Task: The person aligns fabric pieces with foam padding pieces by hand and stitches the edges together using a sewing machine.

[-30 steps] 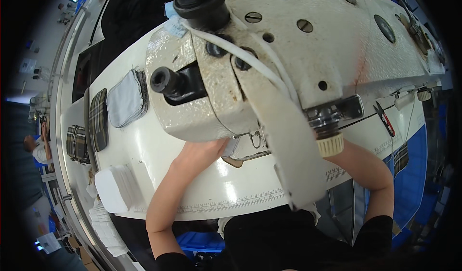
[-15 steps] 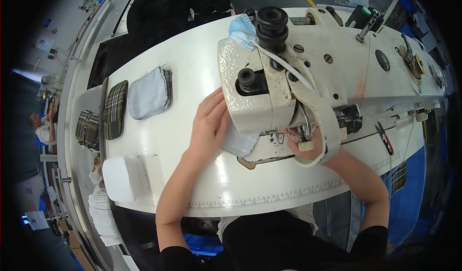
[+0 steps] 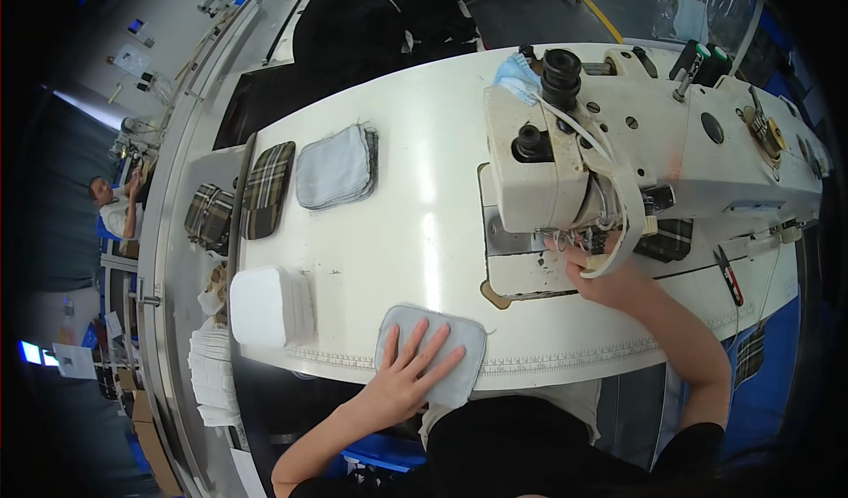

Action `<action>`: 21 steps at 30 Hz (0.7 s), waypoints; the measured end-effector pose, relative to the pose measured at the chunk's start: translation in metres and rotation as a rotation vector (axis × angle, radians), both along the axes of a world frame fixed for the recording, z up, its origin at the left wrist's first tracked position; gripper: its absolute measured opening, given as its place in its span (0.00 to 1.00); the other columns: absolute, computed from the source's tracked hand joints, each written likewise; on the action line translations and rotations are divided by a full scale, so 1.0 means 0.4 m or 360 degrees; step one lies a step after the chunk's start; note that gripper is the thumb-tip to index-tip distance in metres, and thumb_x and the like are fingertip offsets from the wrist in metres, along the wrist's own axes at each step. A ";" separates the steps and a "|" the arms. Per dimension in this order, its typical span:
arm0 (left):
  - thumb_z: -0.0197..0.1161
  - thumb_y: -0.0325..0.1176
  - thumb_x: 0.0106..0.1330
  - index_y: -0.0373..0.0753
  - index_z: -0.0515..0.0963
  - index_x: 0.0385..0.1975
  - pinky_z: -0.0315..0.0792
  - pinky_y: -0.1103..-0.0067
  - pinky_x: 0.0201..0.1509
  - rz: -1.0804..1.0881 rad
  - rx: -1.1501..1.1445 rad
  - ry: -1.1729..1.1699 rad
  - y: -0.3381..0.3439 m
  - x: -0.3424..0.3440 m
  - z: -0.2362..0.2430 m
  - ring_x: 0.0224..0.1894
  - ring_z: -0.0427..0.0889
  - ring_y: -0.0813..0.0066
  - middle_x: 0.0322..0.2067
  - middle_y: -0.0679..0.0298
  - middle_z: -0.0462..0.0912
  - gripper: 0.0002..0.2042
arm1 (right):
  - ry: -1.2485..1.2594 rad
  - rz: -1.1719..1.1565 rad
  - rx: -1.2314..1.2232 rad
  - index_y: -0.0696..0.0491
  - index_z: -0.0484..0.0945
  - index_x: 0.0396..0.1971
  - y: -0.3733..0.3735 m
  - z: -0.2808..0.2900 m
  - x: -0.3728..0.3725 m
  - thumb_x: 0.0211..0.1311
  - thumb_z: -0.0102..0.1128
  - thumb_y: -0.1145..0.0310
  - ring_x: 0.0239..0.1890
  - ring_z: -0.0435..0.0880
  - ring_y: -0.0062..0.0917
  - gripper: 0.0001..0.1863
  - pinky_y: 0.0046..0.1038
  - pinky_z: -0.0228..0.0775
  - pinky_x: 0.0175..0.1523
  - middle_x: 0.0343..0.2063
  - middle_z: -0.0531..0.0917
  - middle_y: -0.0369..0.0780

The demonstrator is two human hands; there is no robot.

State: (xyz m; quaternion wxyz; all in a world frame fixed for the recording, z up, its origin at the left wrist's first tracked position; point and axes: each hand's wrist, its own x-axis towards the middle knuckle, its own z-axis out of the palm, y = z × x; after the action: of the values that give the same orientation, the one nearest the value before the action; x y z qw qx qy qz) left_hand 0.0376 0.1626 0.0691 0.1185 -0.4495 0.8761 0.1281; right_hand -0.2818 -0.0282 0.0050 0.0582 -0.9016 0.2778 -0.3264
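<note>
My left hand (image 3: 408, 376) lies flat with spread fingers on a pale grey-blue fabric piece (image 3: 461, 349) with rounded corners. That piece rests at the table's front edge and overhangs it slightly. My right hand (image 3: 609, 277) reaches under the head of a white sewing machine (image 3: 671, 158), its fingers drawn together beside the presser foot (image 3: 565, 240). The curved white guard hides part of this hand, and whatever its fingertips hold cannot be made out. Just beyond the right wrist lies a dark plaid fabric piece (image 3: 669, 240).
A stack of grey-blue pieces (image 3: 334, 169), plaid pieces (image 3: 268, 189) and a white padded stack (image 3: 261, 308) stand on the left. Red-handled thread snips (image 3: 730, 277) lie on the right. A ruler strip (image 3: 548, 361) follows the front edge. Another person (image 3: 119, 211) sits far left.
My left hand has moved from beside the machine head to the front edge, bringing the grey-blue piece out with it. My right hand stays by the presser foot. The view has shifted.
</note>
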 end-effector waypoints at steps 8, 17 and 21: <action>0.51 0.40 0.80 0.28 0.73 0.56 0.75 0.79 0.51 0.1937 -0.0882 0.2654 -0.234 0.170 0.088 0.46 0.81 0.80 0.47 0.62 0.82 0.19 | -0.0002 0.0032 0.0114 0.53 0.86 0.45 -0.003 -0.003 -0.020 0.50 0.65 0.74 0.21 0.79 0.34 0.19 0.35 0.70 0.25 0.22 0.78 0.40; 0.54 0.12 0.57 0.44 0.70 0.66 0.56 0.62 0.76 0.0905 -0.1121 0.0523 -0.537 0.397 -0.128 0.71 0.64 0.55 0.67 0.56 0.70 0.34 | 0.0152 -0.0008 0.0066 0.44 0.86 0.50 0.015 0.013 0.002 0.51 0.63 0.77 0.22 0.75 0.33 0.23 0.36 0.71 0.35 0.22 0.79 0.37; 0.54 0.13 0.58 0.46 0.69 0.67 0.56 0.62 0.76 0.0893 -0.1018 0.0581 -0.549 0.364 -0.143 0.72 0.64 0.56 0.68 0.56 0.69 0.34 | 0.0200 -0.0098 0.0184 0.44 0.85 0.50 0.023 -0.046 -0.036 0.53 0.61 0.76 0.25 0.79 0.33 0.23 0.40 0.70 0.41 0.26 0.83 0.38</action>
State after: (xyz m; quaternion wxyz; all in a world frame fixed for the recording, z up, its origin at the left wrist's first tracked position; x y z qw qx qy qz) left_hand 0.1832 -0.0570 0.0120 -0.2215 -0.6532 0.7227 -0.0446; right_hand -0.2962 -0.0192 -0.0133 0.0825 -0.9065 0.3268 -0.2544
